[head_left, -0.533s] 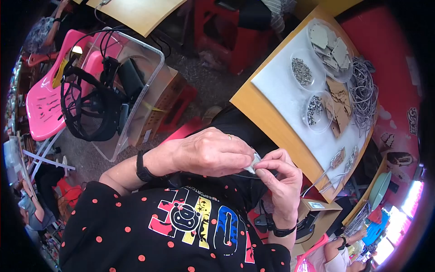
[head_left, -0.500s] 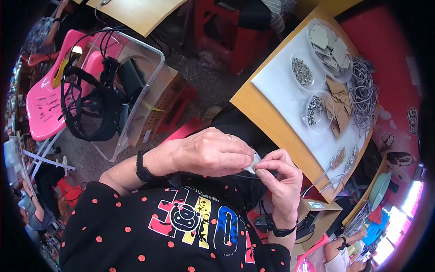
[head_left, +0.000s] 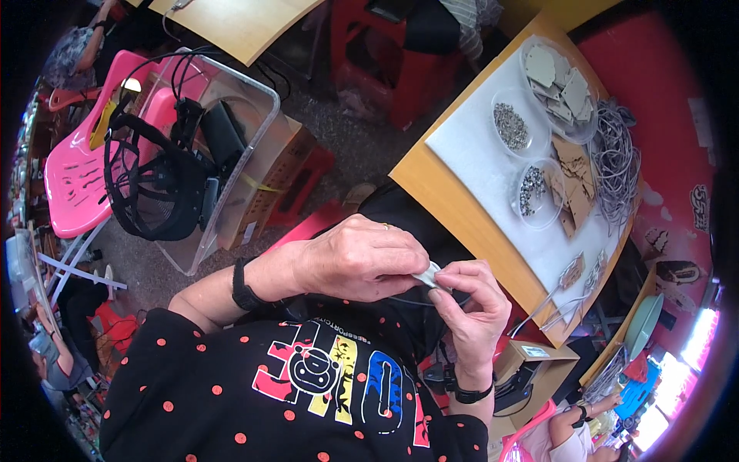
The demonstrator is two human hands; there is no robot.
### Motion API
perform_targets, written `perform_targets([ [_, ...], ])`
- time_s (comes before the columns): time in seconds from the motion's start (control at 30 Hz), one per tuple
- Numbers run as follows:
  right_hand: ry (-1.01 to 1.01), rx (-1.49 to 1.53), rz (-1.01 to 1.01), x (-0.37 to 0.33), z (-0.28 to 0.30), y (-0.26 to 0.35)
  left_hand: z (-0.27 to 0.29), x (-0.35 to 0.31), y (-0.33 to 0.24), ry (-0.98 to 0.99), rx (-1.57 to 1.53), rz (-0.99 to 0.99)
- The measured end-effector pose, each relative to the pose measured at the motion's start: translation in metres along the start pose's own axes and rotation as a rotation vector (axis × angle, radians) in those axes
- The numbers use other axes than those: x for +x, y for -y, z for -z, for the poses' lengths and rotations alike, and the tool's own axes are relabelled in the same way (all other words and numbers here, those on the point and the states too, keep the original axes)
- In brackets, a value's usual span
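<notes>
In front of my chest, both hands meet at a small pale flat piece [head_left: 428, 275], mostly covered by fingers. My left hand [head_left: 362, 258] is closed, its fingertips pinching the left end of the piece. From the other side, my right hand [head_left: 473, 304] pinches it between thumb and index finger. A thin grey cord [head_left: 412, 301] runs below the fingers; where it joins the piece is hidden. Similar pale flat pieces [head_left: 568, 86] fill a clear round tub on the table to the right.
On the table's white sheet [head_left: 469, 146] stand a tub of small metal parts [head_left: 511, 126] and a tub of metal fasteners [head_left: 531, 191]. Brown flat pieces [head_left: 573, 173] and a bundle of grey cords [head_left: 617, 154] lie beside them. At left are a clear bin [head_left: 265, 100] and a pink chair [head_left: 73, 181].
The pale piece has tilted and shifted slightly left between my fingers. My right hand has turned a little and moved slightly left and down; the left hand stays nearly in place.
</notes>
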State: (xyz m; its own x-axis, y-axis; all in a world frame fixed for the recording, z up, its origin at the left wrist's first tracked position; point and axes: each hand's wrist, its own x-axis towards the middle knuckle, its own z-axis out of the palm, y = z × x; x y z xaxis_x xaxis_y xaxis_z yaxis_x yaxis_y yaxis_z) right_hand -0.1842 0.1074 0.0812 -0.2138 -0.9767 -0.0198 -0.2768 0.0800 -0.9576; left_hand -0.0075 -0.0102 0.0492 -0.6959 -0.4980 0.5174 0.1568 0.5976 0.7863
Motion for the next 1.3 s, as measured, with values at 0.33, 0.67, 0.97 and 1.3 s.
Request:
perform_targets([
  [0.33,0.005,-0.074,0.101,0.004,-0.001,-0.001,0.0,-0.001,0.002,-0.009,-0.022,-0.009],
  [0.67,-0.038,-0.169,0.121,0.008,-0.004,-0.009,-0.009,-0.005,0.003,-0.016,0.011,0.122],
  [0.97,-0.045,-0.194,0.094,0.007,-0.011,-0.011,-0.009,-0.008,0.006,-0.006,-0.077,0.277],
  [1.3,-0.062,-0.126,-0.028,0.005,-0.017,-0.022,0.004,-0.002,0.018,0.23,-0.442,0.706],
])
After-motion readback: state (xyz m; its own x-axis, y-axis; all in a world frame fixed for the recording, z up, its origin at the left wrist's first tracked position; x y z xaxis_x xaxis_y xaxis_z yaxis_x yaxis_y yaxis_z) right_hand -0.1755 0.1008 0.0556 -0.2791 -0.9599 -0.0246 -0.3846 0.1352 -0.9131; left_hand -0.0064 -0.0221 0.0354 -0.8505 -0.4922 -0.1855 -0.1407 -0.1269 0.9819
